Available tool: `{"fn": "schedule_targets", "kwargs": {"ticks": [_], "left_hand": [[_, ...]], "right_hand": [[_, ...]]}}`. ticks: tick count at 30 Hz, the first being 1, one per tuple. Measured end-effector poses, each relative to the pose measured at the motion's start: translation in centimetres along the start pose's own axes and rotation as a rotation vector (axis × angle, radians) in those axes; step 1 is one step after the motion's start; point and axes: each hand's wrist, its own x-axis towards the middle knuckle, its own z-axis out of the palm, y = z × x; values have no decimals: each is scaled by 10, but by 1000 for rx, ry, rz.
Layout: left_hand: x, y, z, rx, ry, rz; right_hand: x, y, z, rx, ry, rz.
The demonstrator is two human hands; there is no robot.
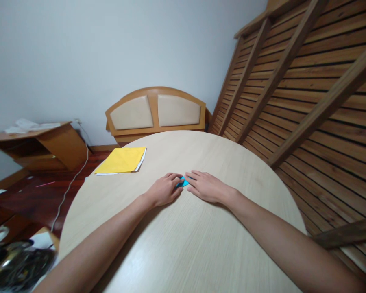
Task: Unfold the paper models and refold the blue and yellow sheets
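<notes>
Head view: left hand (164,189) and right hand (208,186) flat, palms down, on blue paper (183,182)

no text, label, brand, number or sign can be read anywhere.

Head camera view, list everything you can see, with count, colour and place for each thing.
Table: one, pale wood, round, centre.
Blue paper: one small piece, on the table between both hands.
Yellow paper stack: one, table's far left edge.
Headboard: one, tan, against the wall.
Low cabinet: one, brown, left.
Slatted frame: one, brown wood, leaning right.
Cable: one, white, floor.
Left hand: pressing the paper.
Right hand: flat, touching the paper.
</notes>
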Motion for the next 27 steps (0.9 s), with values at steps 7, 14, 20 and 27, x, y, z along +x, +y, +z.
{"fn": "schedule_targets", "kwargs": {"ticks": [7, 14, 20, 27], "left_hand": [[-1, -5, -2, -53, -25, 25], [-1, -8, -3, -41, -20, 69], [0, -10, 0, -56, -3, 100], [0, -10, 0, -56, -9, 107]], "right_hand": [[-1, 1, -4, 38, -60, 56], [1, 2, -11, 1, -15, 88], [6, -5, -11, -24, 46, 162], [5, -13, -6, -41, 55, 216]]}}
